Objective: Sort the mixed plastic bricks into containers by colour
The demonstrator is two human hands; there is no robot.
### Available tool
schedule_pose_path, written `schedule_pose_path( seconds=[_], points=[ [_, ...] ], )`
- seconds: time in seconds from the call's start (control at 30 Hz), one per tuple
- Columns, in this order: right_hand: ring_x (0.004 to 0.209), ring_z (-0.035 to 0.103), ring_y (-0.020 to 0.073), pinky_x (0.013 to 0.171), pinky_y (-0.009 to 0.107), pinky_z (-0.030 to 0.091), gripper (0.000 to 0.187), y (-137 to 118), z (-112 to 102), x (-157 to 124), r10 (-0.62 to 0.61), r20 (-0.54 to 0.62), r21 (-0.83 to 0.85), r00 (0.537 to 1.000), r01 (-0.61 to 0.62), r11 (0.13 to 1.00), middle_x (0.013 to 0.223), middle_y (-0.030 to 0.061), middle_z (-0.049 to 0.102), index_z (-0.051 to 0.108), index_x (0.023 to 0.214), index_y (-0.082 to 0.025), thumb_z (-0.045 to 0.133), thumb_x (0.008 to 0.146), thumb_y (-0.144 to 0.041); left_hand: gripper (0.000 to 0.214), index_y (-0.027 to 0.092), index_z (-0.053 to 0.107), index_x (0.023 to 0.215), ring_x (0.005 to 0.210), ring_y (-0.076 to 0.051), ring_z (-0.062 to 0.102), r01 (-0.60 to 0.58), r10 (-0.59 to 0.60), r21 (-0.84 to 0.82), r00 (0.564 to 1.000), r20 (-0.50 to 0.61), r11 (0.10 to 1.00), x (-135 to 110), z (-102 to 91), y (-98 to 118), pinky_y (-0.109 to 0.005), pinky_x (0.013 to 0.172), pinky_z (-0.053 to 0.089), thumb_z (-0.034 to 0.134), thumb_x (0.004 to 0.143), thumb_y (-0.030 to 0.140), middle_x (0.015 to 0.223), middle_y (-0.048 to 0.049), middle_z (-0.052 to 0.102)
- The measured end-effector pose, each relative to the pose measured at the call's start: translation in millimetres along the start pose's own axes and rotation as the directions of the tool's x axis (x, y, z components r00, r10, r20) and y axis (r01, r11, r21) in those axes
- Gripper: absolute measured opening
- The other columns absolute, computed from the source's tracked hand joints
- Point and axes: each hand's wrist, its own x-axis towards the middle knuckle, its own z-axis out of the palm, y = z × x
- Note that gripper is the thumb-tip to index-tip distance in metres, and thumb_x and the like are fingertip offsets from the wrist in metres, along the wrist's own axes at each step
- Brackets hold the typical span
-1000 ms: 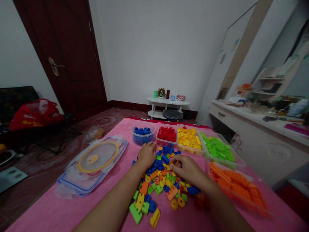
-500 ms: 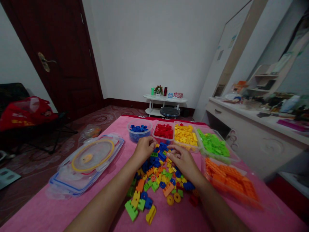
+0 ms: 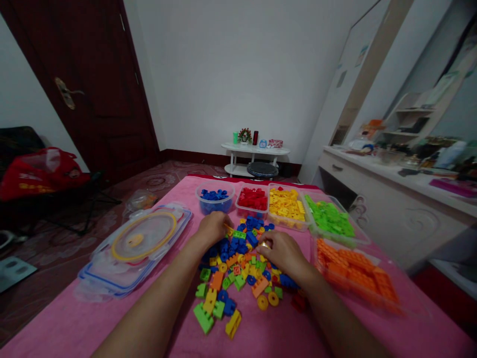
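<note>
A mixed heap of toy building blocks (image 3: 238,271) in blue, yellow, green, orange and red lies between my arms. At the heap's left far side, my left hand (image 3: 214,227) is closed with a yellow building block (image 3: 228,229) at its fingertips. My right hand (image 3: 283,249) curls in from the right, pinching a small yellow block (image 3: 264,244). Blue blocks (image 3: 233,246) lie between the two hands. Beyond them stand a round tub of blue blocks (image 3: 215,205), a box of red blocks (image 3: 252,211) and a box of yellow blocks (image 3: 286,223).
To the right are a box of green blocks (image 3: 357,233) and a box of orange blocks (image 3: 357,283). Stacked clear lids (image 3: 137,248) lie on the pink cloth (image 3: 261,333) at left. A white dresser (image 3: 376,189) borders the right side.
My left hand has shifted slightly left, with a yellow block now showing at its fingertips. My right hand has drawn a little nearer and its fingers have closed on a yellow block.
</note>
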Motion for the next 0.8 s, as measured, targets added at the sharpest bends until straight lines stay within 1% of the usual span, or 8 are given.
schedule_pose_path(
  seconds=[0.17, 0.3, 0.37, 0.43, 0.5, 0.6, 0.7, 0.8],
  points=[
    [0.069, 0.055, 0.0154, 0.057, 0.025, 0.027, 0.009, 0.4, 3.8, -1.7, -0.015, 0.052, -0.107, 0.999, 0.021, 0.994, 0.076, 0.0024, 0.065, 0.065, 0.074, -0.021, 0.063, 0.071, -0.029, 0.016, 0.016, 0.071, 0.081, 0.071, -0.016, 0.062, -0.031, 0.004, -0.255, 0.994, -0.105, 0.967, 3.7, -5.1, 6.9, -0.022, 0.061, 0.043, 0.062, 0.07, 0.023, 0.079, -0.0052, 0.071],
    [0.064, 0.053, 0.0154, 0.054, 0.026, 0.026, 0.007, 3.4, 5.5, -0.9, 0.017, -0.008, -0.118, 1.0, -0.018, 0.993, 0.071, 0.0029, 0.063, 0.061, 0.071, -0.019, 0.061, 0.069, -0.026, 0.02, 0.013, 0.067, 0.08, 0.06, -0.012, 0.059, -0.023, 0.012, -0.61, 1.0, -0.023, 0.792, 6.5, -1.9, 13.7, -0.021, 0.054, 0.044, 0.062, 0.071, 0.03, 0.07, -0.0032, 0.066],
    [0.062, 0.053, 0.0152, 0.054, 0.026, 0.028, 0.005, 3.8, 3.8, 1.4, 0.043, -0.02, 0.006, 0.999, -0.042, 0.999, 0.067, 0.003, 0.062, 0.061, 0.067, -0.018, 0.06, 0.068, -0.023, 0.025, 0.012, 0.065, 0.081, 0.053, -0.011, 0.056, 0.048, -0.018, -0.733, 0.999, 0.048, 0.678, 4.7, -2.3, 18.4, -0.021, 0.048, 0.044, 0.066, 0.068, 0.033, 0.064, -0.0015, 0.062],
    [0.058, 0.053, 0.0139, 0.053, 0.025, 0.032, 0.007, 2.1, 0.6, 4.5, 0.086, -0.005, 0.285, 0.996, -0.081, 0.955, 0.064, 0.0024, 0.061, 0.061, 0.067, -0.017, 0.059, 0.069, -0.024, 0.03, 0.011, 0.063, 0.081, 0.051, -0.01, 0.053, 0.075, -0.012, -0.804, 0.996, 0.085, 0.59, 0.7, -5.5, 24.0, -0.02, 0.045, 0.043, 0.069, 0.065, 0.037, 0.061, -0.0002, 0.059],
    [0.052, 0.05, 0.0116, 0.05, 0.024, 0.035, 0.013, -1.9, -3.3, 6.9, 0.157, 0.005, 0.605, 0.988, -0.128, 0.786, 0.062, 0.0003, 0.058, 0.06, 0.071, -0.017, 0.061, 0.07, -0.03, 0.034, 0.011, 0.063, 0.081, 0.053, -0.009, 0.053, 0.053, 0.021, -0.836, 0.997, 0.077, 0.546, -4.8, -10.6, 31.2, -0.019, 0.046, 0.042, 0.071, 0.063, 0.039, 0.064, -0.0007, 0.06],
    [0.048, 0.048, 0.0086, 0.047, 0.021, 0.037, 0.023, -11.2, -8.2, 7.0, 0.27, 0.02, 0.917, 0.963, -0.126, 0.38, 0.063, -0.003, 0.056, 0.059, 0.083, -0.018, 0.066, 0.068, -0.034, 0.034, 0.011, 0.063, 0.081, 0.058, -0.008, 0.054, 0.009, 0.055, -0.862, 0.998, 0.043, 0.508, -12.8, -16.6, 44.9, -0.017, 0.05, 0.042, 0.071, 0.064, 0.039, 0.07, -0.0021, 0.062],
    [0.051, 0.05, 0.008, 0.044, 0.018, 0.037, 0.027, -21.8, -9.7, 4.4, 0.254, 0.118, 0.993, 0.96, -0.119, -0.011, 0.069, -0.003, 0.058, 0.057, 0.086, -0.019, 0.07, 0.066, -0.032, 0.032, 0.012, 0.063, 0.08, 0.058, -0.009, 0.054, -0.021, 0.076, -0.868, 0.997, 0.02, 0.496, -16.8, -12.5, 57.5, -0.018, 0.053, 0.043, 0.069, 0.066, 0.04, 0.07, -0.0018, 0.063],
    [0.052, 0.049, 0.0068, 0.041, 0.016, 0.035, 0.027, -29.8, -5.7, 1.6, 0.19, 0.182, 0.973, 0.965, -0.15, -0.173, 0.074, -0.002, 0.059, 0.057, 0.087, -0.02, 0.068, 0.071, -0.04, 0.026, 0.012, 0.064, 0.076, 0.058, -0.01, 0.055, -0.075, 0.105, -0.83, 0.994, -0.02, 0.553, -16.4, -0.3, 63.8, -0.02, 0.056, 0.043, 0.068, 0.066, 0.036, 0.069, -0.0022, 0.065]
  ],
)
